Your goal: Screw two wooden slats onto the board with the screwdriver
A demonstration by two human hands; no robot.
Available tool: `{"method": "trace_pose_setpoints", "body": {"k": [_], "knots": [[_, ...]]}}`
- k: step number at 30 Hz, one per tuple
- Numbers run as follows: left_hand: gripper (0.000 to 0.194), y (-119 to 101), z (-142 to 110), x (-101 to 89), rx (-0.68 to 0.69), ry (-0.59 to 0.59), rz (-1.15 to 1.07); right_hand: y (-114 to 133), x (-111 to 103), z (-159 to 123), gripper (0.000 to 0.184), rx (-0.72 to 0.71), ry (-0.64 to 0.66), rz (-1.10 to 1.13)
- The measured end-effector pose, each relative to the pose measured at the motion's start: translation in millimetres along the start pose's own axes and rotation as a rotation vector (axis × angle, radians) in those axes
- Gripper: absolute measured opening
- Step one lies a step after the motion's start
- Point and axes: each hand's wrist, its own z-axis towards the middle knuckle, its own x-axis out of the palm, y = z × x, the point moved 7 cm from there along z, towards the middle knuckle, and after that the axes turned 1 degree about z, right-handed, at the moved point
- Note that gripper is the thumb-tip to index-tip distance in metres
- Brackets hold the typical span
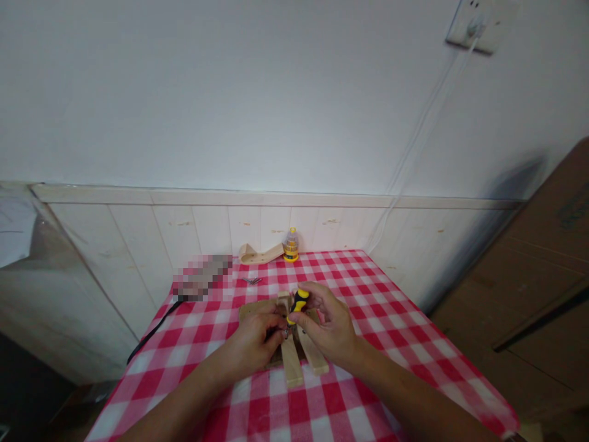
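Note:
My right hand (324, 322) is closed around a yellow and black screwdriver (298, 305), held upright with its tip down on a wooden assembly (294, 353) of slats and a round board. My left hand (260, 337) is pinched at the screwdriver's tip, where a small metal part shows; I cannot make out what it is. The wooden assembly lies on the red and white checked tablecloth (368, 319).
At the table's far edge lie a curved wooden piece (257, 255) and a yellow bit holder (291, 245). Loose screws (251, 280) lie behind the assembly. A black cable (151, 331) runs off the left edge. A cardboard box (543, 276) stands at right.

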Motion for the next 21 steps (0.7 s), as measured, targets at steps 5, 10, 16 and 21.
{"method": "trace_pose_setpoints", "body": {"k": [5,10,16,21], "knots": [[0.016,1,0,0.7,0.001,-0.016,-0.007,16,0,3,0.045,-0.112,0.021,-0.089],[0.016,1,0,1.6,-0.007,0.001,-0.013,33,2,7,0.050,-0.166,0.096,-0.102],[0.016,2,0,2.1,0.002,0.007,0.015,29,3,6,0.050,-0.084,0.130,-0.064],[0.017,3,0,1.5,-0.013,-0.001,0.016,22,1,5,0.051,-0.065,0.066,-0.078]]}}
